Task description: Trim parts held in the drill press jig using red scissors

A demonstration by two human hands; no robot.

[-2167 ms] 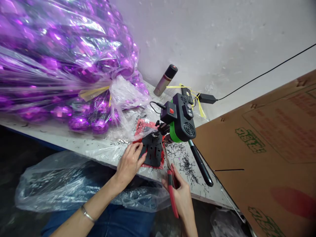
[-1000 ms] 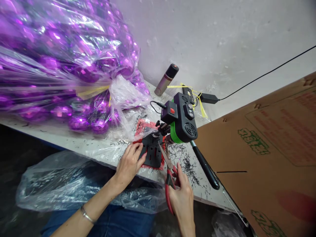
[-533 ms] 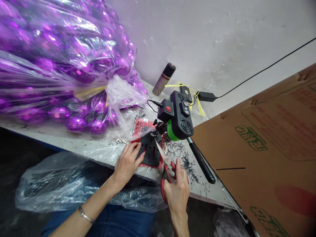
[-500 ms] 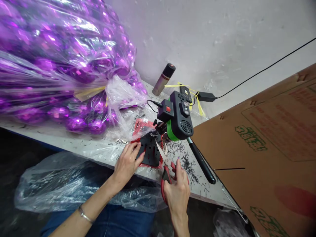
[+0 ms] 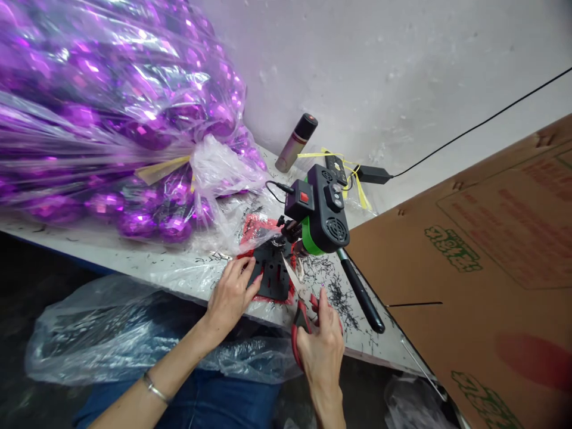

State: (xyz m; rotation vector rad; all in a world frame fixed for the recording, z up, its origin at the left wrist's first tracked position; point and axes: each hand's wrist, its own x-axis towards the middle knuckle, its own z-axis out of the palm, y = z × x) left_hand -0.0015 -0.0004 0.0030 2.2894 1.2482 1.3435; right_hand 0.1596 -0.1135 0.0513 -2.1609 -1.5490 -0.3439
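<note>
My right hand (image 5: pixel 322 336) is closed around red-and-black-handled scissors (image 5: pixel 300 311). Their blades point up and left over the right edge of a black slotted base plate (image 5: pixel 270 275). Fingers extended and a little apart, my left hand (image 5: pixel 230 292) touches the plate's left edge; I cannot make out anything held in it. Red plastic (image 5: pixel 254 225) shows around and under the plate. Above it stands a small black-and-green bench drill machine (image 5: pixel 328 208) with a red switch and a long black-gripped lever (image 5: pixel 364 298).
A large clear bag of shiny purple balls (image 5: pixel 134 119) fills the left of the table. Behind the machine are a spray can (image 5: pixel 296 143), a black power adapter (image 5: pixel 373 174) and yellow ties. Black shavings (image 5: pixel 342 301) litter the tabletop. A cardboard box (image 5: pixel 469 268) stands at right.
The machine's lever has swung slightly left at its lower end. Both hands and the scissors stay almost in the same place.
</note>
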